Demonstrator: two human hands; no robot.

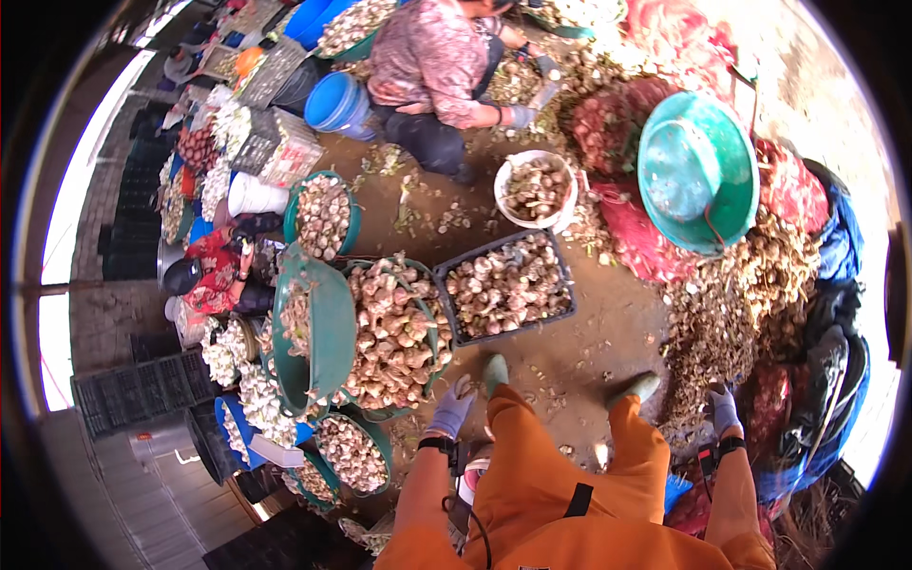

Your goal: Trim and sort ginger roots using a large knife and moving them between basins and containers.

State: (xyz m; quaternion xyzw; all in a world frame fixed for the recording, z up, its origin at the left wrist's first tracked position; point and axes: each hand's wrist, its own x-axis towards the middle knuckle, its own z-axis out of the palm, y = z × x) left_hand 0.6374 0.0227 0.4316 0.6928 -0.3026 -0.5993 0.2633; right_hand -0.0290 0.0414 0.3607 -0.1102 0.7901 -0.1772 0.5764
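Observation:
My left hand (454, 409), in a pale work glove, hangs beside my knee with its fingers apart and nothing visible in it. Closest to it is a large green tub (440, 324) heaped with garlic bulbs (388, 335). Ahead of my boots lies a black plastic crate (464, 340) full of garlic bulbs (507, 285). My right hand (724, 410), also gloved, hangs on the other side near a heap of garlic stems and skins (705, 349). Its fingers look loosely spread, and I see nothing held.
A co-worker (434, 71) sits low beyond a white bucket (501, 187) of garlic. Another person (210, 274) sits at left among tubs. A tilted green basin (313, 342) rests by the large tub. An empty turquoise basin (734, 171) lies on red mesh sacks (634, 242).

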